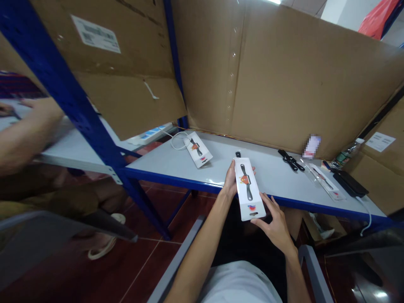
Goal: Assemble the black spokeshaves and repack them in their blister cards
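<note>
A white package (257, 201) with a printed dark-handled tool and a hang hole is held over the table's front edge. My left hand (231, 179) grips its left side, with fingertips showing at the right side. My right hand (274, 218) touches its lower right corner near the hang hole, thumb below and fingers along the side. Just behind the package, a dark handle end (237, 154) lies on the table (217, 166). A similar white package (203, 152) rests at the table's left, beside a white cable (173, 145).
Black tools (290, 160), a packaged tool (325, 179), a black case (350, 183) and a bottle (349, 155) lie on the right. Cardboard walls (284, 84) enclose the back and sides. A blue post (72, 97) separates another person's arm (28, 128) at left.
</note>
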`<state>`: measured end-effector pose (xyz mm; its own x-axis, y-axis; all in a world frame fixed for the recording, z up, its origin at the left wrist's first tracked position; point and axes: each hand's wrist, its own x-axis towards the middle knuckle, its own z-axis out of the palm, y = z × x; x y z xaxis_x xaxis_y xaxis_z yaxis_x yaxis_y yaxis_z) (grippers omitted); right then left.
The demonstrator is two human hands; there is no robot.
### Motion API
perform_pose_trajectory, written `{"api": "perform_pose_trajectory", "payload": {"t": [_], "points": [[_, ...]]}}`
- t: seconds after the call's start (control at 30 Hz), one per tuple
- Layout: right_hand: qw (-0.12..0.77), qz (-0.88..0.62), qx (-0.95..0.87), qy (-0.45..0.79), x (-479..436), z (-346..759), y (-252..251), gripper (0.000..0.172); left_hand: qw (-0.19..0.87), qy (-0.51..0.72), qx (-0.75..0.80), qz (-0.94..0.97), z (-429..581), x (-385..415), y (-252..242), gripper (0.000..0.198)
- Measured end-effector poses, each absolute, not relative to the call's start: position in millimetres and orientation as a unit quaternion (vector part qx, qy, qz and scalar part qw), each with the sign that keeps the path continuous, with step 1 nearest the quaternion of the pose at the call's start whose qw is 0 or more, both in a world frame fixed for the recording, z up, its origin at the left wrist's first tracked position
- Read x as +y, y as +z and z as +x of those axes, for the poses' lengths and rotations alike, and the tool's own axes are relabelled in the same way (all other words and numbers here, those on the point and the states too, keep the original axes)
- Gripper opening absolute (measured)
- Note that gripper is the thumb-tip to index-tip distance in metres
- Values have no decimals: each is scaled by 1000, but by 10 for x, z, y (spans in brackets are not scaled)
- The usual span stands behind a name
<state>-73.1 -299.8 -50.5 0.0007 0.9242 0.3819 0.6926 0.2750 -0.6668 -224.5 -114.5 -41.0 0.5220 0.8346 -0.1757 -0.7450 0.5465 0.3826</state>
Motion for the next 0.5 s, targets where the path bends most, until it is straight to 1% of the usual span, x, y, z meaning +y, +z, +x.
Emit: {"api": "perform_pose_trajectory", "payload": {"t": [0.5], "points": [[410,-580,-689,146,-2996,-739,-488,73,859,460,175,142,-2246,-1139,-420,69]]}}
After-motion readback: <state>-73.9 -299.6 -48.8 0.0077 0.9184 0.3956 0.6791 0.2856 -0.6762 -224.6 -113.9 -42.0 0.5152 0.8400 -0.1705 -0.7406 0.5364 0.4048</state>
